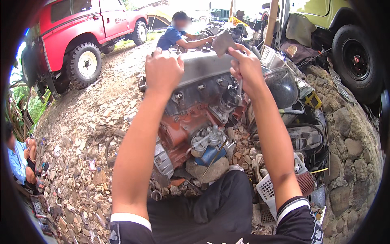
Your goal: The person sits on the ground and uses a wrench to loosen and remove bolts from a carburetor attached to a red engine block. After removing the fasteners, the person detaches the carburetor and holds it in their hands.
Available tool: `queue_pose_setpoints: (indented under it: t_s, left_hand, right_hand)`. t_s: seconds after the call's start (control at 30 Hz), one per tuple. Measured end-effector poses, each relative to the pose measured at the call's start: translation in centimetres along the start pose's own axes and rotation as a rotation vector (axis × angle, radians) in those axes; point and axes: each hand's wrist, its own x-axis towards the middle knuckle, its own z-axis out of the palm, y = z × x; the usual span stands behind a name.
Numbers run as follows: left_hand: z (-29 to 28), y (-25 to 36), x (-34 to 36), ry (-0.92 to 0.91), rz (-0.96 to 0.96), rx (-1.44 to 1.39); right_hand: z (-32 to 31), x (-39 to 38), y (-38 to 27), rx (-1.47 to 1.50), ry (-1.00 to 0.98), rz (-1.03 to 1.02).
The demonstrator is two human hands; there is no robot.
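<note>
An engine (183,124) with a rust-red block, dark head and grey top cover (197,61) stands in front of me. My left hand (162,69) is at the cover's left end, fingers curled over; what they grip is hidden. My right hand (248,67) pinches a flat grey piece (223,40) above the cover's right end. A wrench-like tool (239,91) shows below that hand, beside a dark fitting. Lower down are a metal pump-like part (205,142), a blue block (209,154) and a stone (207,168).
A co-worker (170,34) in blue reaches over parts behind the engine; another person (18,156) sits at left. A red vehicle (103,28), yellow-green vehicle (313,8), plastic crates (272,187), dark helmet-like object (280,87) and stone wall (349,162) surround the gravel (77,142).
</note>
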Motion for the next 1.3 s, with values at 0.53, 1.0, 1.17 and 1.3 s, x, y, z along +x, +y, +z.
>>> queue_pose_setpoints:
  t_s: [0.53,1.0,1.17,1.3]
  left_hand:
    - [-0.2,1.4,-0.5,-0.128,-0.089,0.002]
    - [-0.1,1.1,-0.8,-0.115,-0.063,0.017]
    - [-0.1,0.6,-0.9,-0.107,-0.063,0.017]
    - [-0.1,1.1,-0.8,-0.093,-0.069,-0.026]
  right_hand:
    - [10.3,18.4,6.3,0.019,0.127,0.311]
    - [12.0,21.6,9.6,-1.256,0.051,0.107]
    - [12.5,19.1,8.3,-0.922,0.09,0.176]
    - [12.5,18.0,9.0,-0.341,0.305,0.169]
